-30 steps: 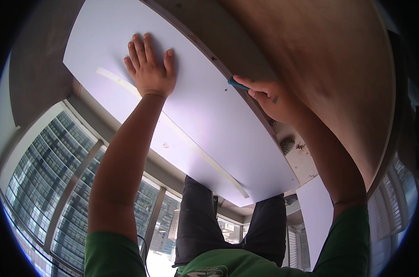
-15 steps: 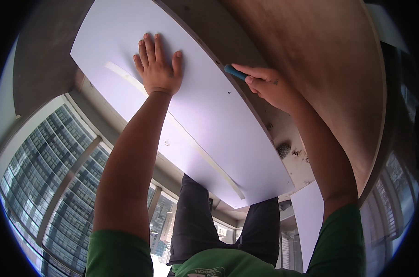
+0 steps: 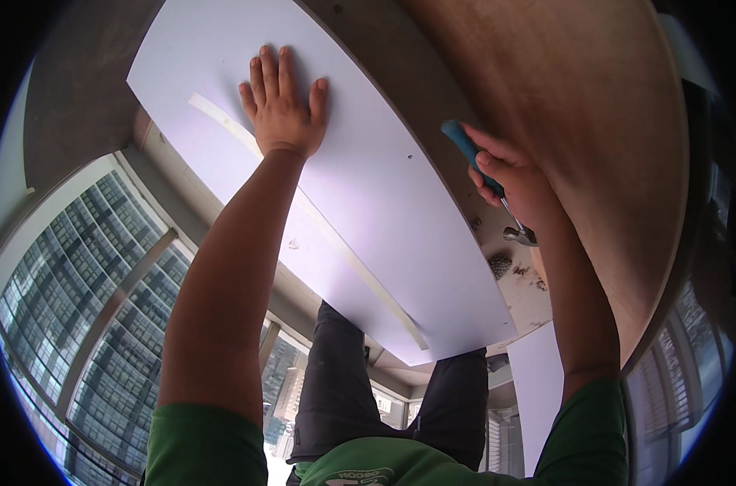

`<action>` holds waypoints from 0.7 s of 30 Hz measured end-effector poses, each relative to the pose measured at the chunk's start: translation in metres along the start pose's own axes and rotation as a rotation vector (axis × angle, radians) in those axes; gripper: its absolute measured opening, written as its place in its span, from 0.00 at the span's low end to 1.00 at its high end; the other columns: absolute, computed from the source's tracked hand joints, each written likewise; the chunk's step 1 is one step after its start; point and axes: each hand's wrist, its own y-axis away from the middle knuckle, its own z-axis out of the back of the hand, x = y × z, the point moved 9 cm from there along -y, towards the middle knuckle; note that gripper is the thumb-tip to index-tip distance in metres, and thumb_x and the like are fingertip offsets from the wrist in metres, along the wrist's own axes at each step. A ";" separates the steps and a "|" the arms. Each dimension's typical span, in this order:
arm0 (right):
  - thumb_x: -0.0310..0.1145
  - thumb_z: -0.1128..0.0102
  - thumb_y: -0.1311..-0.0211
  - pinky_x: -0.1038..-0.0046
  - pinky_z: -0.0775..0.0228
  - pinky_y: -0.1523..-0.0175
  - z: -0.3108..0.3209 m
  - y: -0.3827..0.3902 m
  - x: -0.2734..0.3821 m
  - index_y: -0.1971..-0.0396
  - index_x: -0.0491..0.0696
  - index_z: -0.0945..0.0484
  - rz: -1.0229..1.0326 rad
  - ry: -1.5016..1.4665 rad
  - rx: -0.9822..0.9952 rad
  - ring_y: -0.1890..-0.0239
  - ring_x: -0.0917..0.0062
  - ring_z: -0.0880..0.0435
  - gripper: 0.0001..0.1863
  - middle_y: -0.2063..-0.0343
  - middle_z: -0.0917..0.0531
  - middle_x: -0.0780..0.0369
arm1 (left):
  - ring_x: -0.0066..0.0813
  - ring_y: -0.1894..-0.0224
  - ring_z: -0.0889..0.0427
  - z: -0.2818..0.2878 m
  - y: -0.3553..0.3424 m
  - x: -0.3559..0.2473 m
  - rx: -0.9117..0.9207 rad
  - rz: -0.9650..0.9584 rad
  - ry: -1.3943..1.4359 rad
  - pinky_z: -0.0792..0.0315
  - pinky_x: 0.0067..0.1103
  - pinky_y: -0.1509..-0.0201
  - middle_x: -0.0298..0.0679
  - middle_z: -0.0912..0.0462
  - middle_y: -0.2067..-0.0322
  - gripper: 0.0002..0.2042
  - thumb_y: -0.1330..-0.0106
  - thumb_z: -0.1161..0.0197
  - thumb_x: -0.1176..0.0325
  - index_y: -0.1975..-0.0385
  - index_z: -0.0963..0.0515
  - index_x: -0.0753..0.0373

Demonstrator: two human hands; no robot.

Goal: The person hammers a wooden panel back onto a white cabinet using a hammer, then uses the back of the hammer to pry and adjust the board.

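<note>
My left hand point(image 3: 283, 113) lies flat with fingers spread on a large white board point(image 3: 400, 267), just above a pale tape strip point(image 3: 327, 231) that runs lengthwise along it. Right of the board, my right hand point(image 3: 505, 174) is closed round the blue handle point(image 3: 457, 138) of a hammer, whose curved metal head point(image 3: 520, 236) hangs below the fist near the board's right edge. A small dark spot point(image 3: 410, 157) marks the board. Below the hammer, a dark pile of small pieces point(image 3: 499, 264), too small to name for certain, sits on a pale surface.
A brown curved wooden panel point(image 3: 619, 138) fills the upper right. A dark panel point(image 3: 72, 105) stands at the left, above tall windows point(image 3: 84, 308) showing buildings outside. My legs in dark trousers are beneath the board; another white panel point(image 3: 530, 389) is at the lower right.
My right hand has moved right, away from the board's edge, and tipped the tool so its metal head shows. My left hand has shifted slightly up and right in the picture, still flat.
</note>
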 end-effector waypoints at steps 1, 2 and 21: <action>0.36 0.51 0.22 0.82 0.36 0.69 -0.002 -0.001 -0.004 0.31 0.55 0.30 -0.030 0.097 -0.022 0.75 0.84 0.32 0.23 0.75 0.27 0.67 | 0.41 0.20 0.56 -0.001 0.000 0.000 0.001 -0.001 0.000 0.64 0.42 0.20 0.42 0.51 0.23 0.35 0.26 0.59 0.40 0.24 0.48 0.53; 0.35 0.51 0.22 0.81 0.32 0.65 -0.005 -0.002 -0.009 0.31 0.56 0.29 -0.060 0.195 -0.044 0.72 0.83 0.27 0.22 0.72 0.23 0.66 | 0.41 0.20 0.56 -0.001 0.000 0.001 0.002 0.000 -0.003 0.64 0.42 0.20 0.42 0.51 0.23 0.35 0.26 0.59 0.40 0.24 0.48 0.53; 0.28 0.50 0.25 0.74 0.30 0.64 -0.030 -0.057 0.028 0.36 0.60 0.24 0.355 0.652 -0.119 0.78 0.78 0.36 0.22 0.66 0.15 0.57 | 0.43 0.20 0.60 -0.001 -0.003 -0.004 0.051 0.001 0.003 0.68 0.43 0.20 0.45 0.55 0.22 0.37 0.26 0.61 0.39 0.23 0.50 0.56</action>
